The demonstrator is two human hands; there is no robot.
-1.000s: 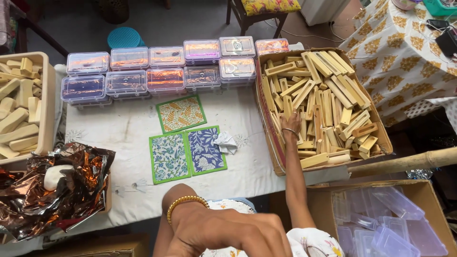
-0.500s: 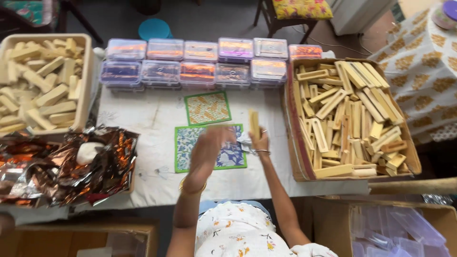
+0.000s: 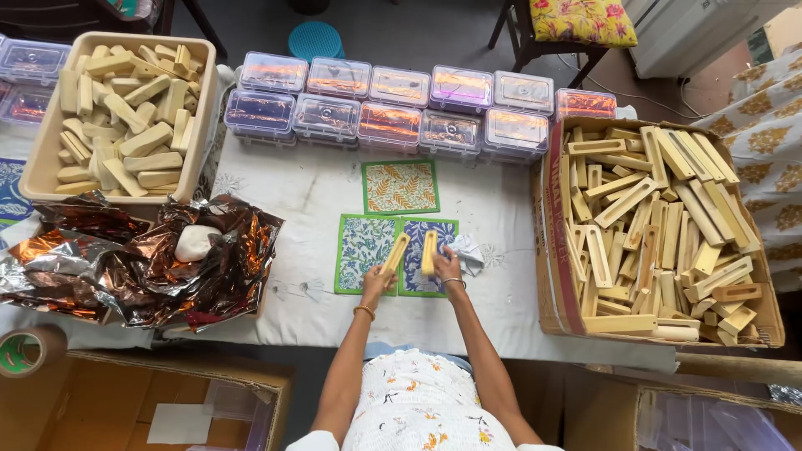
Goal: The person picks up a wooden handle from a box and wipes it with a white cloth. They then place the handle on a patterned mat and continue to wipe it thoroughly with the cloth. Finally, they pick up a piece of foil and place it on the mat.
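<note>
Wooden stick (image 3: 393, 254) in left hand (image 3: 376, 282) | wooden bar (image 3: 429, 252) in right hand (image 3: 446, 266)

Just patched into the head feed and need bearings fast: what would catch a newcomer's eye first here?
At centre, the left hand and right hand each hold a pale wooden piece over patterned cards on the white table. To the right, a cardboard box brims with wooden frames; at far left a tub holds pale blocks, with crumpled copper foil below it. Clear lidded boxes line the far edge.
</note>
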